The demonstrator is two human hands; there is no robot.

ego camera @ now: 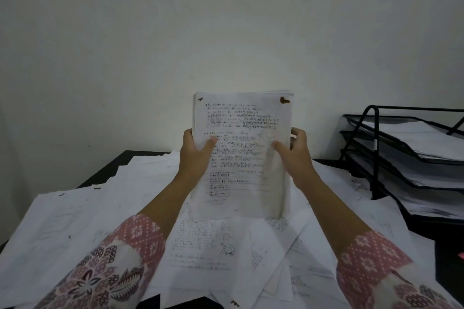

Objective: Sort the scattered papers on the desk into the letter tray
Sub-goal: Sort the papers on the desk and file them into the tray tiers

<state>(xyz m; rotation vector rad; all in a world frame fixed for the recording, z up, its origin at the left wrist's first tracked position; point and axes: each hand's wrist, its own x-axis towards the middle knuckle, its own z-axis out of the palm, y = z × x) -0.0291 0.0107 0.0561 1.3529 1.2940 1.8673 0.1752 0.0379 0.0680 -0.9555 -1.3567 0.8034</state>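
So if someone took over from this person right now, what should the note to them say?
Left hand: grips the sheaf by its left edge, thumb on the front.
Right hand: grips the right edge likewise.
Sheaf: held upright above the desk, not yet filed.
Tray: at the right of the desk; its tiers already hold some papers.
Left to do: file this sheaf, then the many loose papers spread over the desk.
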